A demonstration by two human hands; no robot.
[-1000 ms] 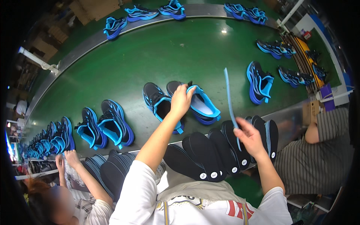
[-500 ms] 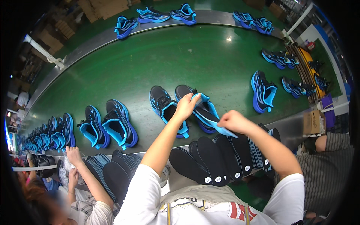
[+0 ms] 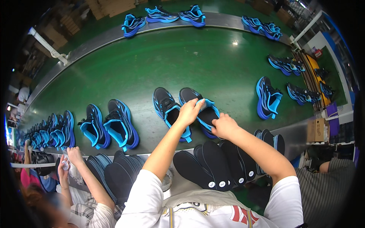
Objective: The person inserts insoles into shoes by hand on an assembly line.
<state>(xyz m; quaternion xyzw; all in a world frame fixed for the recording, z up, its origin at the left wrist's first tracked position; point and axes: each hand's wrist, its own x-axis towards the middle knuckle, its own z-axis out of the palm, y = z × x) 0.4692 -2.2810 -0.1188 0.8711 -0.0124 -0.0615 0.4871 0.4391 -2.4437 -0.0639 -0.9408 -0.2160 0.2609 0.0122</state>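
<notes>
A black and blue sneaker (image 3: 189, 94) lies in front of me on the green belt, toe pointing away. My left hand (image 3: 191, 111) pinches its light-blue collar near the tongue. At the heel opening, my right hand (image 3: 226, 125) has its fingers closed on the rear end of a black insole (image 3: 208, 115), most of which is inside the shoe; the fingertips are partly hidden. The matching sneaker (image 3: 165, 102) sits just left, partly behind my left wrist. Loose black insoles (image 3: 193, 169) with round white stickers lie fanned out below my hands.
The green conveyor belt (image 3: 129, 64) carries a pair of sneakers (image 3: 120, 123) at left, a long row beyond, and a single sneaker (image 3: 268, 98) at right. More sneakers stand on the far metal rail (image 3: 224, 19). A co-worker's hands (image 3: 72, 157) are at the left edge, beside stacked insoles (image 3: 123, 173).
My right hand has moved left and slightly down, sliding the insole into the sneaker. Its light-blue underside no longer shows. My left hand stays at the collar.
</notes>
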